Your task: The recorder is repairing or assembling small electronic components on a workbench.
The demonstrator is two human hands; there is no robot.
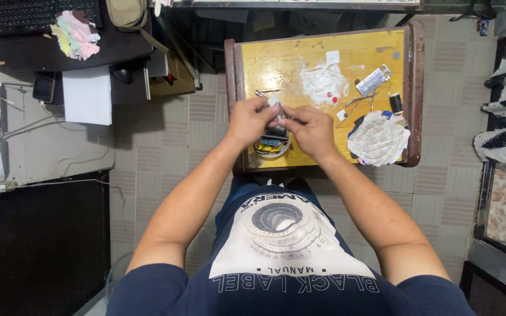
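While both hands meet over the near edge of the yellow table (pixel 276 55), a small pale piece (pixel 274 101) is pinched between them.

Left hand (pixel 249 121) comes in from the left, fingers curled narrow with the tips closed on that little piece; right hand (pixel 312 131) mirrors it from the right, fingers bunched tight against the same spot, though what exactly it grips is hidden. Forearms angle inward, elbows wide, wrists raised just above a small bowl (pixel 271 146) of coloured bits. The piece looks tiny and light, probably easy to drop, so a fingertip pinch at its edges seems the sensible hold. Further right on the table lie a crumpled white cloth (pixel 378 139), a black spool (pixel 396 103) and a silvery blister strip (pixel 372 81).
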